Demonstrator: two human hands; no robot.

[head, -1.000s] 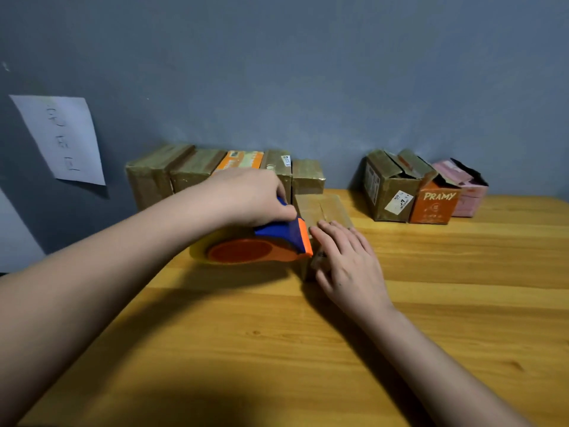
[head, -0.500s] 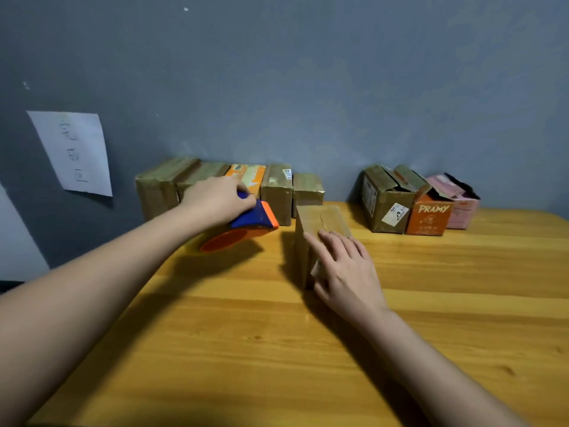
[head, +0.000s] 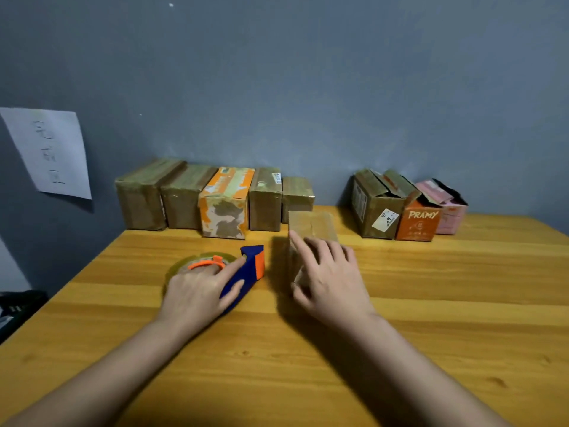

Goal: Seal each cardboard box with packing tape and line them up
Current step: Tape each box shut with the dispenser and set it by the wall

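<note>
A small brown cardboard box (head: 314, 224) stands on the wooden table (head: 308, 365), just in front of the right end of a row of several taped boxes (head: 228, 201) along the wall. My right hand (head: 329, 278) lies flat on its top, fingers spread, thumb down its near face. A blue and orange tape dispenser (head: 254, 263) with a clear roll lies on the table left of the box. My left hand (head: 197, 291) covers the roll and holds the blue handle between forefinger and thumb.
Three boxes with raised flaps stand at the back right: a brown one (head: 381, 204), an orange PRAMY box (head: 418, 223) and a pink one (head: 449, 217). A paper sheet (head: 49, 152) hangs on the grey wall. A dark object (head: 18, 303) lies beyond the table's left edge.
My left hand has carried the dispenser away from the box and lowered it onto the table to the left. My right hand has stayed on the box.
</note>
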